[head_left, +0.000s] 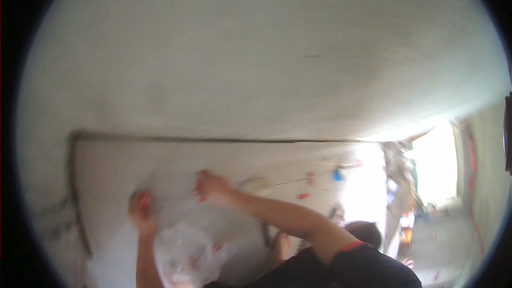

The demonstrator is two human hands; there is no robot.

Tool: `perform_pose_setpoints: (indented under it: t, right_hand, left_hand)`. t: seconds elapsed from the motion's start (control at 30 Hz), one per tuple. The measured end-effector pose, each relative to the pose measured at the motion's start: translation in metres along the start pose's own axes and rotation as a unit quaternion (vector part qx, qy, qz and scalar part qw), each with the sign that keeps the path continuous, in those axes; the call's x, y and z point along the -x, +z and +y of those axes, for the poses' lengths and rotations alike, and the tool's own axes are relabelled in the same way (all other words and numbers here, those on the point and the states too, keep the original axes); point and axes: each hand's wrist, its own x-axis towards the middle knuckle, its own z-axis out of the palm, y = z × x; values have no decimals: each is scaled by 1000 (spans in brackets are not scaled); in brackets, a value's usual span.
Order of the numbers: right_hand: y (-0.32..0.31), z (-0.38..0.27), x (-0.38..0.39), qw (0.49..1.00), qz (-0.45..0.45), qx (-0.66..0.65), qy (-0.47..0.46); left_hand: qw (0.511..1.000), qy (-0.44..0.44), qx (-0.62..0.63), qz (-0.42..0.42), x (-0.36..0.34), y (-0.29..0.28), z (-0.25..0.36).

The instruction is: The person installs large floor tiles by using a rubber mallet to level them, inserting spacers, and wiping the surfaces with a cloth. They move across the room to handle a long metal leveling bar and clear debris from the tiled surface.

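Motion blurs both hands above the pale table [112,165]. My left hand [140,216], at the left, is closed around a small red object [144,200] whose kind I cannot make out. To its right, my right hand [214,189] reaches across with curled fingers; red patches show at the fingertips, but what it grips is too smeared to name. Below and between the hands lies a clear plastic bag [184,245] with several small red pieces in or on it.
A pale, blurred object [256,185] lies right of my right hand. Farther right are a blue item [337,174] and red pieces [304,196]. A person's dark-haired head [365,233] is near my right shoulder. A wall rises behind the table; a bright window [436,162] stands right.
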Motion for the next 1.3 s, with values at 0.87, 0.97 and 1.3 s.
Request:
perform_pose_setpoints:
  t: [0.87, 0.97, 1.3]
  right_hand:
    - [-95, -51, -37, 925, -351, 47, 135]
    - [-84, -86, -44, 990, -60, 81, 103]
    - [-48, -180, -83, 944, 139, -145, -263]
  left_hand:
    - [994, -59, 92, 6, -12, -20, -12]
    - [929, -190, 315, 47, 2, -13, 44]
    - [808, -343, 476, 53, 45, -40, 96]
